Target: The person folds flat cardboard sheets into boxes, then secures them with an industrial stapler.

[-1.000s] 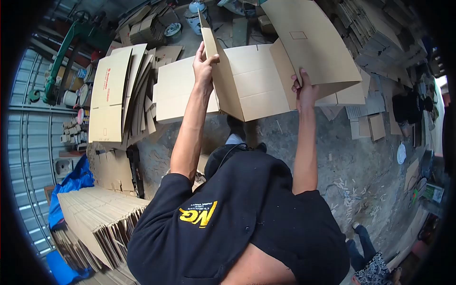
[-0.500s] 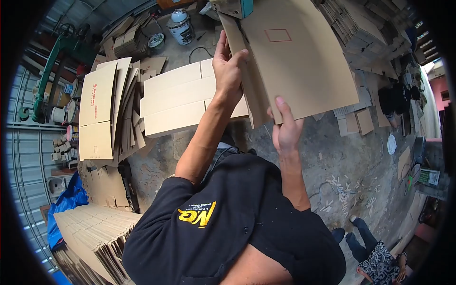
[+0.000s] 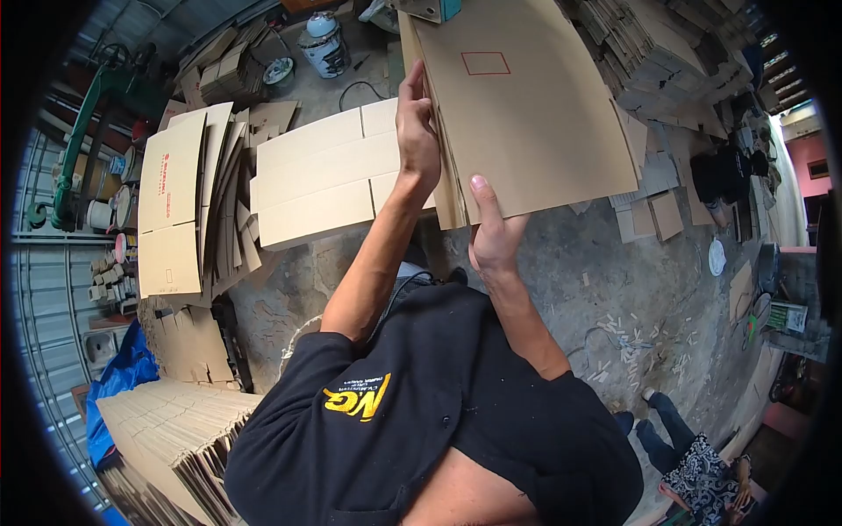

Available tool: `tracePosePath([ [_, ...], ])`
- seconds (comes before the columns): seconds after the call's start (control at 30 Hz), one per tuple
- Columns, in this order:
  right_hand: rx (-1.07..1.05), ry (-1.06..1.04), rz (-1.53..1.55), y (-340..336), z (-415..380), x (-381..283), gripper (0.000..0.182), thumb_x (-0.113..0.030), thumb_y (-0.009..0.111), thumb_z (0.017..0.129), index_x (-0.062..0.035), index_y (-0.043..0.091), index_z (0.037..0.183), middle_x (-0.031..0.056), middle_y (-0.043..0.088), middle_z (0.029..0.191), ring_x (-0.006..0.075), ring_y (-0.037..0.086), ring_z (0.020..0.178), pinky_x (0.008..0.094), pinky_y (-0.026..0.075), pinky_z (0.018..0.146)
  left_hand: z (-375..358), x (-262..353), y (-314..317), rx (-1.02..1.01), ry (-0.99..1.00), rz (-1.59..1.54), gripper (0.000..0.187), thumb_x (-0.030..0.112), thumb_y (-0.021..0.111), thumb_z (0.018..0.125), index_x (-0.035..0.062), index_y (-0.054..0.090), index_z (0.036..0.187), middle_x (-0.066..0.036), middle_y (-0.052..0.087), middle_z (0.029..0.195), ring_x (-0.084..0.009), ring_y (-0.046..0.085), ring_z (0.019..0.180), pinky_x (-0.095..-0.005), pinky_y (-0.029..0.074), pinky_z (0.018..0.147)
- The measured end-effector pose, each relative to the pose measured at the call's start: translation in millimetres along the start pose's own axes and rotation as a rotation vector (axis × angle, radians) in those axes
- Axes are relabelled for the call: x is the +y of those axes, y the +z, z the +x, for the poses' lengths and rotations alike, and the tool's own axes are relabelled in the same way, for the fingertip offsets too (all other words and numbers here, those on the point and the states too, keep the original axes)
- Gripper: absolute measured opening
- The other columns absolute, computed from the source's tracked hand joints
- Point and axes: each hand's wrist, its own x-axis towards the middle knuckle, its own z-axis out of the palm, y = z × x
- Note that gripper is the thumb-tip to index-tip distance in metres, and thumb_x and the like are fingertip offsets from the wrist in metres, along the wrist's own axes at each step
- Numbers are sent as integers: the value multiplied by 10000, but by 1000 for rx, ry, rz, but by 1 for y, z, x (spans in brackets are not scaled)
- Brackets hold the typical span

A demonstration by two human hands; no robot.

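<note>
A brown cardboard box blank (image 3: 544,114) with a red printed rectangle lies in front of me, its far end under a metal machine head (image 3: 430,9) with a teal part. My left hand (image 3: 419,140) rests along the blank's left folded edge, fingers stretched out and pressed flat against the flap. At the near edge my right hand (image 3: 496,230) grips the cardboard, thumb on top and the other fingers hidden underneath. Left of my left arm lies a flat, creased cardboard sheet (image 3: 316,175).
Leaning cardboard sheets (image 3: 171,202) with red print stand at left. A large cardboard stack (image 3: 167,430) is at lower left, others (image 3: 649,61) at upper right. Scraps (image 3: 623,351) litter the floor. Another person (image 3: 702,478) is at lower right; a painted bucket (image 3: 324,57) stands behind.
The left flap has folded in closer against the blank. My left hand has flattened along that edge. My right hand and the blank have shifted slightly left in view.
</note>
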Motion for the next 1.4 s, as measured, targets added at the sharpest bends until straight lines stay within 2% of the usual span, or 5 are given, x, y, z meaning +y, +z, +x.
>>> tracePosePath([
  [0.1, -22, -50, -69, 2, -3, -1, 364, -60, 678, 908, 68, 538, 1219, 110, 598, 1167, 186, 592, 1056, 316, 477, 935, -4, -5, 0, 22, 116, 36, 654, 156, 306, 920, -115, 222, 1510, -284, 269, 1571, -328, 255, 1483, -381, 230, 1205],
  [0.2, -7, -36, -102, 5, -6, 3, 471, 16, 662, 881, 46, 477, 1313, 105, 551, 1259, 187, 551, 1147, 321, 429, 1028, -6, -4, -1, 15, 105, 62, 663, 163, 304, 929, -113, 196, 1521, -264, 252, 1592, -321, 302, 1463, -376, 261, 1189],
  [1.03, 113, -161, -201, 21, -24, 8, 360, -35, 664, 864, 75, 544, 1186, 137, 600, 1137, 201, 605, 1020, 332, 484, 908, -15, 3, 0, 23, 14, 12, 649, 223, 281, 939, 20, 259, 1556, -140, 439, 1513, -199, 498, 1287, -333, 421, 1071],
  [1.07, 115, -158, -192, 22, -24, 9, 361, -32, 661, 864, 76, 544, 1188, 135, 601, 1137, 201, 605, 1018, 333, 484, 908, -13, -6, -8, -4, 33, -102, 663, 152, 287, 920, -62, 229, 1544, -205, 411, 1525, -229, 443, 1347, -315, 343, 1115],
  [1.4, 99, -87, -217, 17, -29, 5, 377, 8, 646, 859, 65, 543, 1216, 123, 597, 1188, 209, 596, 1071, 326, 455, 979, -16, -1, -9, 2, 29, -11, 672, 214, 312, 928, -67, 253, 1536, -227, 353, 1560, -280, 385, 1403, -343, 280, 1158],
])
